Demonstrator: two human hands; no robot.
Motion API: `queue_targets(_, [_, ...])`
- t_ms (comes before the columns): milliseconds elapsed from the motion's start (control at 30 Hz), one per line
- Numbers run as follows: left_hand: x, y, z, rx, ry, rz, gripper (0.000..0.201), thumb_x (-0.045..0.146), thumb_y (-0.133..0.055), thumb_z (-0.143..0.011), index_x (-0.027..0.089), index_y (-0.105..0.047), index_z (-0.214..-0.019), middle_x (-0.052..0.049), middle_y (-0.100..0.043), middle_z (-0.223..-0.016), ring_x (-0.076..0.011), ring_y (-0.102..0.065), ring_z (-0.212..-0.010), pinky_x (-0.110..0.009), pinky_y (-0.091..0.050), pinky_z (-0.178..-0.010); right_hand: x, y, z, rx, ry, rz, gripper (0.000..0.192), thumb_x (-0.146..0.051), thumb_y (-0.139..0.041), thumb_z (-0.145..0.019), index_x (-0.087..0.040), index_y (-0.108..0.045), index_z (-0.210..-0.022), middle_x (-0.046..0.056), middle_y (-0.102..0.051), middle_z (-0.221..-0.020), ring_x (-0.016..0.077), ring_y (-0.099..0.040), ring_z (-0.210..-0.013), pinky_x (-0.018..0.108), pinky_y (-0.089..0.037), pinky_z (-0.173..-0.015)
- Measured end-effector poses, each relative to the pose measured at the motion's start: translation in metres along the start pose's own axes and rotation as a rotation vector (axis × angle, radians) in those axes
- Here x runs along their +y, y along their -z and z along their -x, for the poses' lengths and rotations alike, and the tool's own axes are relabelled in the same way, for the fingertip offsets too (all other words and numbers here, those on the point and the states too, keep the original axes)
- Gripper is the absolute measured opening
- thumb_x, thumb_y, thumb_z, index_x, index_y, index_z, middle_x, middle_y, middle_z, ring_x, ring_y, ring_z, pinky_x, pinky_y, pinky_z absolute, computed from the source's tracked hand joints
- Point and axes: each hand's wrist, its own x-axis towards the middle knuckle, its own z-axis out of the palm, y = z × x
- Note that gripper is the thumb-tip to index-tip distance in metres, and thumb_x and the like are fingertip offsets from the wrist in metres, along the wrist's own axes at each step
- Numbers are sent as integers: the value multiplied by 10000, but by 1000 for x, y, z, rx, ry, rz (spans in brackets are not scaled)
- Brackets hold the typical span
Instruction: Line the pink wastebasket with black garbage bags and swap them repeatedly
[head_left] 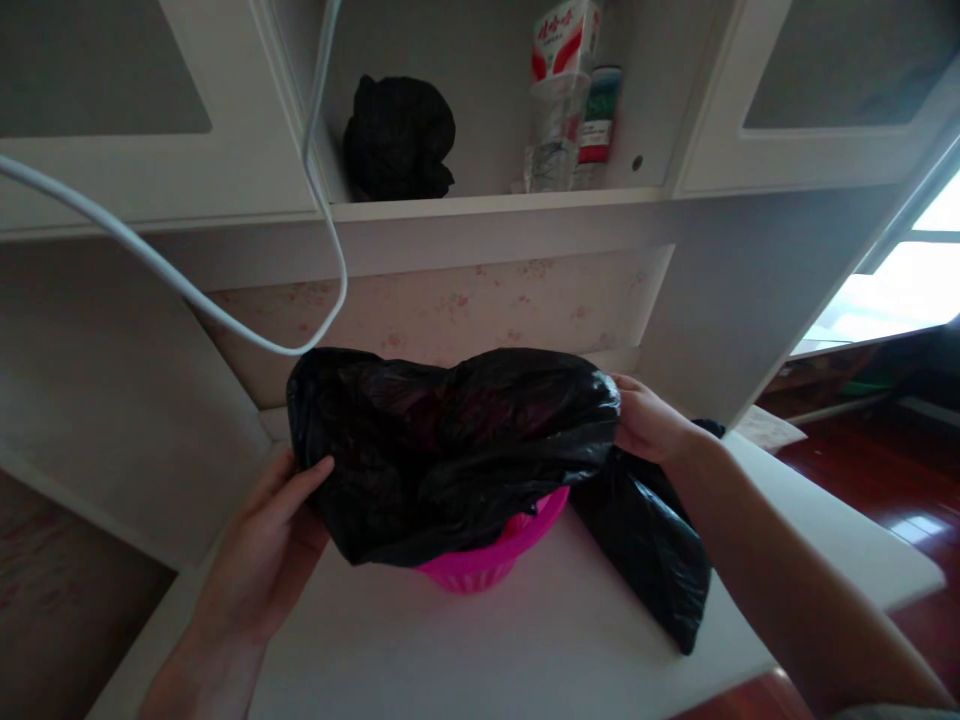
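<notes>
A black plastic bag (480, 430) is stretched wide over a bright pink basket (480, 570) on the white table. My left hand (277, 540) pinches the bag's left edge, thumb on the near side. At the opposite end, my right hand (649, 420) grips the bag's right edge, its fingertips partly hidden behind the plastic. Only the front rim and slatted side of the basket show below the bag, with something pink or red just inside the rim. Another black plastic bag (652, 550) lies flat on the table under my right forearm.
A white cable (187, 285) hangs in front of the cabinet at left. On the open shelf (487, 208) above sit a bunched black bag (401, 135), a clear bottle with a red and white label (559, 110) and a green and red can (598, 115). A window is at right.
</notes>
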Motion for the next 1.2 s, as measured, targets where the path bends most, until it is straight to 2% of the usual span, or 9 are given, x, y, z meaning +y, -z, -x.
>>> queue_targets(67, [-3, 0, 2, 23, 29, 8, 461, 323, -934, -643, 250, -782, -1072, -28, -793, -1036, -267, -754, -991, -275, -664, -716, 0, 6, 5, -7, -33, -33, 345, -490, -710, -931, -182, -718, -1085, 21, -748, -816, 138, -704, -641, 229, -552, -571])
queue_targets(167, [-6, -3, 4, 37, 34, 3, 488, 331, -940, -630, 255, -790, -1088, -29, -795, -1067, -248, -759, -921, -271, -667, -675, 3, 5, 14, -34, -64, -143, 462, -568, -686, -914, -274, -670, -1270, -9, -771, -808, 142, -712, -597, 229, -535, -539])
queue_targets(300, [-8, -5, 7, 48, 36, 7, 506, 335, -964, -590, 258, -799, -1062, -19, -806, -1016, -211, -752, -778, -250, -650, -595, 8, -10, 21, 57, 0, -260, 615, -383, -821, -831, -375, -599, -1405, -60, -790, -893, 128, -734, -683, 236, -592, -637])
queue_targets(433, [-7, -4, 11, 107, 62, 46, 532, 267, -959, -567, 277, -804, -1076, -14, -813, -1092, -217, -766, -818, -246, -652, -607, 14, -17, 21, 51, 26, -229, 521, -279, -878, -760, -304, -720, -1257, -37, -808, -1002, 120, -756, -775, 212, -610, -696])
queue_targets(533, [-7, -3, 13, 157, 57, 55, 527, 185, -930, -544, 250, -812, -1054, -27, -815, -1114, -225, -772, -850, -246, -656, -627, 21, -15, 21, 21, 29, -210, 359, -302, -874, -763, -253, -771, -1104, -17, -811, -958, 131, -755, -759, 218, -609, -686])
queue_targets(633, [-7, -4, 16, 181, 74, 55, 504, 183, -916, -540, 234, -816, -1031, -45, -821, -1093, -248, -778, -860, -237, -645, -580, 25, -12, 22, 10, 43, -213, 290, -287, -844, -794, -262, -776, -1075, -12, -811, -930, 142, -752, -748, 238, -605, -689])
queue_targets(900, [-6, -8, 25, 220, 165, 115, 409, 190, -856, -577, 245, -795, -977, -51, -803, -1169, -317, -727, -1158, -192, -626, -577, 25, -17, 29, 55, 27, -290, 366, -277, -904, -712, -258, -789, -1059, -24, -814, -924, 129, -746, -738, 214, -604, -672])
queue_targets(1000, [-8, -7, 25, 227, 177, 123, 422, 186, -826, -605, 253, -792, -1020, -57, -792, -1195, -321, -706, -1201, -213, -644, -593, 25, -17, 31, 64, 22, -300, 366, -275, -910, -704, -254, -792, -1049, -25, -811, -909, 129, -745, -733, 217, -611, -673])
queue_targets(1200, [-9, -9, 26, 273, 177, 115, 352, 192, -842, -527, 251, -769, -867, -44, -796, -1151, -332, -698, -1198, -201, -629, -520, 27, -14, 31, 74, 12, -298, 374, -263, -901, -703, -246, -781, -1057, -19, -808, -903, 131, -743, -723, 214, -610, -657])
